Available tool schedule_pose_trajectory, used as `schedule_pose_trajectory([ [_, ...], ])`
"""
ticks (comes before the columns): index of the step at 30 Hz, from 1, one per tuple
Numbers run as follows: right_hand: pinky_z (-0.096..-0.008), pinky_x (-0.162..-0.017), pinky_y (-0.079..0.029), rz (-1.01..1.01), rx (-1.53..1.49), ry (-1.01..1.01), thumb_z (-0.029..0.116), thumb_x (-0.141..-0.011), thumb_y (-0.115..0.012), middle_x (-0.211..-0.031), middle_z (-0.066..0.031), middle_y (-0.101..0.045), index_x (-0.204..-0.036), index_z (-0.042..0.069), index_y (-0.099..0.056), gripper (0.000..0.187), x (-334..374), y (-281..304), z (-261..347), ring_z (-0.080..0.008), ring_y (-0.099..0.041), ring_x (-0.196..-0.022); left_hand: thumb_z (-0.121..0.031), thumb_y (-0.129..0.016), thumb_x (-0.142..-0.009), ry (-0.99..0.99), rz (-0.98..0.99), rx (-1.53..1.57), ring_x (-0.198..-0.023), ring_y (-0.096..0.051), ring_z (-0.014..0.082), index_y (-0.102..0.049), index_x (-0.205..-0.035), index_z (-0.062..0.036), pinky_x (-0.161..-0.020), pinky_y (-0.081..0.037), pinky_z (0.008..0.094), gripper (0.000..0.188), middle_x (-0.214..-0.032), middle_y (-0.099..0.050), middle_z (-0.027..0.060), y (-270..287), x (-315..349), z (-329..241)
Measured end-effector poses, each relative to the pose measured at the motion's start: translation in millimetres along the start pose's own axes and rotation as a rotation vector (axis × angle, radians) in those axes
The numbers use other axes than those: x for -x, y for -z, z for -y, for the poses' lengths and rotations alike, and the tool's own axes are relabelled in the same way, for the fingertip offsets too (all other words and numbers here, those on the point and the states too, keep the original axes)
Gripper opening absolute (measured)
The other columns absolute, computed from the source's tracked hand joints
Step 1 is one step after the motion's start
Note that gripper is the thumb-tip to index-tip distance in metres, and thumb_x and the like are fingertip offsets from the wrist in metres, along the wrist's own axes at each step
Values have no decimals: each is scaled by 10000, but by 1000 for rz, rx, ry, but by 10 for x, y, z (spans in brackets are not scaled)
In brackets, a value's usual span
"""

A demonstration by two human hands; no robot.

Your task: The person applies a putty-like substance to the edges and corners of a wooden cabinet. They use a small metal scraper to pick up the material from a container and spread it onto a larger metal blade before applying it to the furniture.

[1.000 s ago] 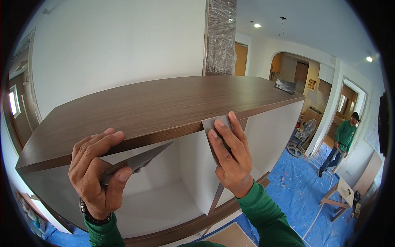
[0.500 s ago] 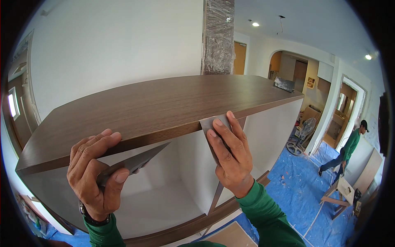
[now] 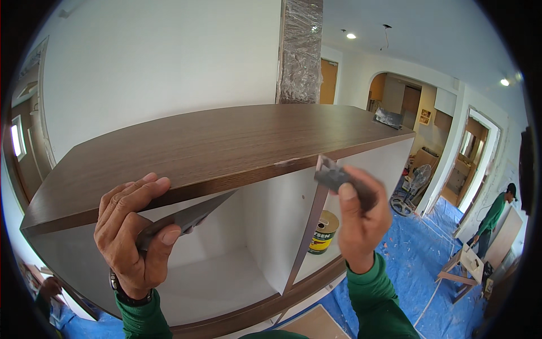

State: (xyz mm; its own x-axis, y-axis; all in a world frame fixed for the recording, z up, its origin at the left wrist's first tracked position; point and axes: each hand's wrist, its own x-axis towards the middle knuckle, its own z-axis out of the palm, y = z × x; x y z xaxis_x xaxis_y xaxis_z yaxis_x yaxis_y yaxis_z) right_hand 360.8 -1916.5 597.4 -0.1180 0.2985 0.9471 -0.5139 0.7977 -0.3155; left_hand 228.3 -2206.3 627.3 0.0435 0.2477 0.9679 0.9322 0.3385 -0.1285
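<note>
A wooden-topped cabinet (image 3: 209, 135) with white open compartments stands before me. My left hand (image 3: 132, 234) is at its front edge, fingers over the top, and grips a dark, flat, pointed scraper blade (image 3: 195, 213) that slants up under the edge. My right hand (image 3: 364, 209), slightly blurred, is closed round a small dark grey scraper (image 3: 332, 174) with pale smears at its tip. That tip is close to the cabinet's front edge; whether it touches, I cannot tell. A pale smear of filler (image 3: 287, 163) marks the edge between my hands.
A smeared plate-like scraper (image 3: 389, 117) lies at the top's far right corner. One compartment holds a yellow and dark can (image 3: 323, 233). Blue sheeting (image 3: 403, 265) covers the floor. On the right, a person in green (image 3: 492, 217) is near a wooden stool (image 3: 466, 268); a fan (image 3: 418, 179) stands behind.
My right hand has moved right, off the cabinet edge, turning its scraper and uncovering the pale smear and the can. My left hand has barely moved. The person on the right has moved closer to the boards.
</note>
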Motion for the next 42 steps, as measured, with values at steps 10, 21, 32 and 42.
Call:
schedule_pose_trajectory([
  [10, -350, -829, -609, 124, -11, 3, -29, -930, -705, -1105, -157, -697, -1130, -56, -687, 202, -71, 5, 47, -253, -719, -990, -458, -668, -966, 7, 6, -20, -1065, -723, 380, -687, -886, 34, -992, -503, 503, 498, -1073, -766, 178, 59, -3, -12],
  [21, -515, -1058, -557, 220, 320, 609, -53, -836, -744, -1352, -198, -646, -1190, -10, -734, 357, 68, -354, -183, -491, -567, -1309, -429, -730, -918, -10, -41, -15, -1035, -744, 342, -588, -634, -53, -947, -530, 472, 492, -1065, -778, 165, -17, -2, 12],
  [32, -521, -1082, -542, 222, 361, 586, -60, -849, -706, -1391, -176, -632, -1242, 2, -722, 399, 47, -352, -224, -492, -533, -1345, -451, -706, -938, 4, -14, 3, -1050, -734, 359, -623, -734, -19, -966, -513, 479, 485, -1077, -773, 172, -7, -5, -2],
  [42, -554, -1114, -486, 203, 352, 629, -139, -764, -571, -1389, -207, -617, -1223, -42, -714, 491, 76, -405, -273, -523, -530, -1342, -487, -642, -977, 9, 17, -7, -1087, -720, 371, -700, -896, 32, -1007, -494, 506, 528, -1091, -769, 170, 22, 24, 0],
])
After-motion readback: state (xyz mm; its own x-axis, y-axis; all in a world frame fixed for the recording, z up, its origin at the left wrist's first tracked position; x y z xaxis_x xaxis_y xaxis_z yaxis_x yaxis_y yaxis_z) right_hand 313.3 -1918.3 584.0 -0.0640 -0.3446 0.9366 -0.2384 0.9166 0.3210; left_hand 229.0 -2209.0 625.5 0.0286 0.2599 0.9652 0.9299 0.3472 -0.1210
